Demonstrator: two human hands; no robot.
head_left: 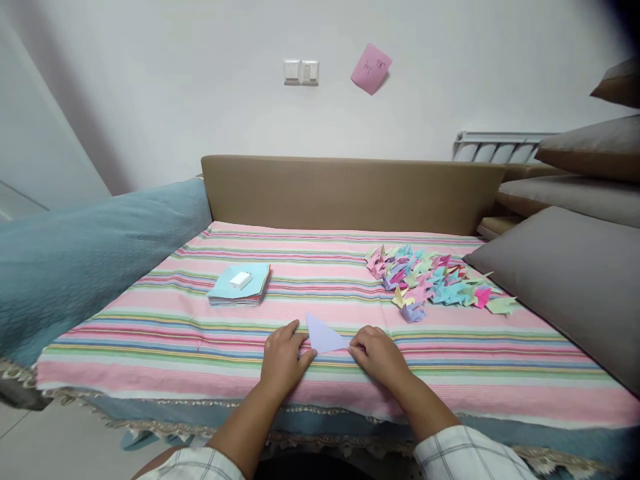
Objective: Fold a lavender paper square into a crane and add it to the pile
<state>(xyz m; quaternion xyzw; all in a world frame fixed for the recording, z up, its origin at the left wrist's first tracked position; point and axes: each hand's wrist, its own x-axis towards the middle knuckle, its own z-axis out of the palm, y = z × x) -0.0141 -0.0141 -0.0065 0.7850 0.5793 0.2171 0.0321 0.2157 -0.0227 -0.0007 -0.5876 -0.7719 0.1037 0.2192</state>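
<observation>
A pale lilac sheet of paper (pixel 323 335), folded into a triangle, lies on the striped cloth (pixel 200 333) near its front edge. My left hand (pixel 283 357) presses its fingertips on the triangle's left lower corner. My right hand (pixel 380 357) pinches or presses the right corner. Both hands rest on the cloth, one on each side of the paper.
A stack of square coloured paper (pixel 240 285) with a small white block (pixel 241 279) on top lies at the back left. A heap of folded paper cranes (pixel 433 280) sits at the back right, beside grey cushions (pixel 565 280). A blue blanket (pixel 90 260) lies left.
</observation>
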